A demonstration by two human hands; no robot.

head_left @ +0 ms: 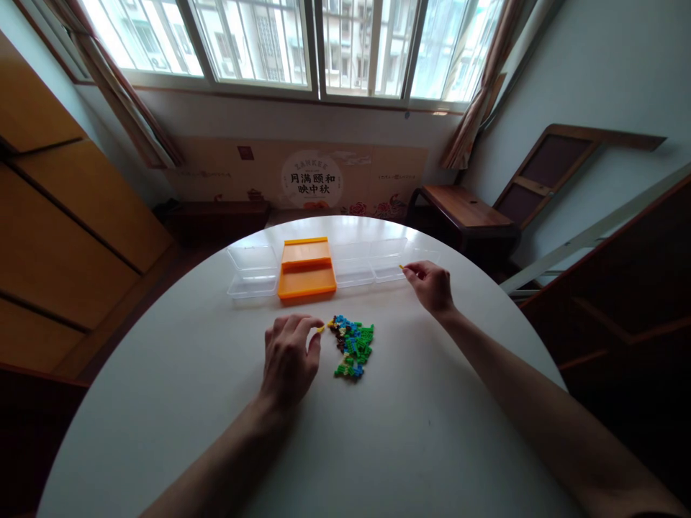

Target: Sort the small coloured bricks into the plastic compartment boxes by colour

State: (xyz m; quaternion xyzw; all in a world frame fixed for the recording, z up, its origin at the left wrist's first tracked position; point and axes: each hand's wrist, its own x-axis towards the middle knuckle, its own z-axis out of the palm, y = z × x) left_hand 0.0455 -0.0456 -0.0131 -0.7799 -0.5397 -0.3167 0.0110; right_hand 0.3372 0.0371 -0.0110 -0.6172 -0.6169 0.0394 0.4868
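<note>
A loose pile of small building bricks (357,345), green, blue, brown and yellow, lies on the white round table (410,403). Just left of the pile, my left hand (291,354) pinches a small yellow brick (321,329) between thumb and fingertips. Farther back and to the right, my right hand (432,285) is closed in a pinch on another tiny yellow brick (402,267), beside the front right of a clear plastic box (386,275). The bricks' exact shapes are too small to make out.
An orange open box (307,293) with two sections stands behind the pile. More clear boxes (252,286) flank it on the left and right. The table's curved far edge lies beyond them, with a wooden stool (469,208) behind at the right.
</note>
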